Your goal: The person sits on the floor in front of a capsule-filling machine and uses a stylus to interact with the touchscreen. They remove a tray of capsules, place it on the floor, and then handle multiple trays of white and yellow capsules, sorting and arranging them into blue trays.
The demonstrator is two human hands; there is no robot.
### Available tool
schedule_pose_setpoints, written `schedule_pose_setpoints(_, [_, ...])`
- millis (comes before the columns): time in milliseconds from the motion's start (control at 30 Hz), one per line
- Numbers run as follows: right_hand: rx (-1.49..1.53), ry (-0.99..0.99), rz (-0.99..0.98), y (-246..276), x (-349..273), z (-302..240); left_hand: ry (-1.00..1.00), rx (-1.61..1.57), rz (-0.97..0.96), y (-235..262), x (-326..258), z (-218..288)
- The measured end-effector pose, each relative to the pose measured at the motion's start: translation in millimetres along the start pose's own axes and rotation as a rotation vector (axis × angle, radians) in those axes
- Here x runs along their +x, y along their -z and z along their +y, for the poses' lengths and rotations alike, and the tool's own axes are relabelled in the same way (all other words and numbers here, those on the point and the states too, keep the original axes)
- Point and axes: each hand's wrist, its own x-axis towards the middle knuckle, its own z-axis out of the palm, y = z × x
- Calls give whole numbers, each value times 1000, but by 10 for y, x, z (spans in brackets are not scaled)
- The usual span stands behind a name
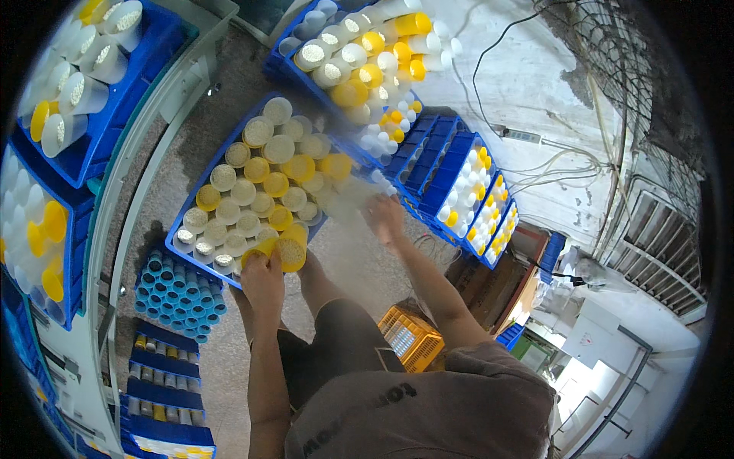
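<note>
A blue crate (215, 164) in front of me is packed with upright white and yellow plastic cups, their tops filled with pale granular material. At its near corner my left hand (264, 283) pinches the rim of a yellow cup (260, 251). Beside that hand, another yellow cup (291, 251) leans outward at the crate's edge. My right hand (384, 220) is to the right of the crate, its fingers curled in near a stack of blue crates; what they hold, if anything, is hidden. A pale, hazy blur covers the space between this hand and the cups.
Another blue crate of cups (352, 57) stands at the far side. Racked crates (84, 141) line the left, above teal tubes (174, 294) on the floor. Stacked blue trays (436, 164) stand right, with an orange basket (413, 340) by my leg. Cables (527, 138) hang along the wall.
</note>
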Motion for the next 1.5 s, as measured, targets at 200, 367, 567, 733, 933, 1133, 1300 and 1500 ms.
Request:
schedule_pose_setpoints(200, [71, 27, 61, -58, -18, -51, 20, -1, -31, -93, 34, -26])
schedule_pose_setpoints(367, [33, 7, 36, 32, -24, -151, 87, 3, -60, -138, 67, -6])
schedule_pose_setpoints(567, [69, -52, 52, -215, -54, -124, 37, 30, -62, -288, -43, -39])
schedule_pose_setpoints(733, [246, -60, 85, -442, -20, -48, 85, 28, -84, -484, -158, -102])
schedule_pose_setpoints(933, [40, 44, 172, -290, -1, -129, 155, -17, -106, -901, -277, -170])
schedule_pose_setpoints(1133, [3, 44, 176, -288, 15, -169, 236, -139, -5, -1264, -393, -143])
schedule_pose_setpoints(1300, [-1, 18, 214, -514, 14, -71, 260, -174, 36, -1349, -366, -107])
schedule_pose_setpoints(1500, [-30, 19, 170, -509, 34, -52, 270, -136, 122, -1303, -275, -101])
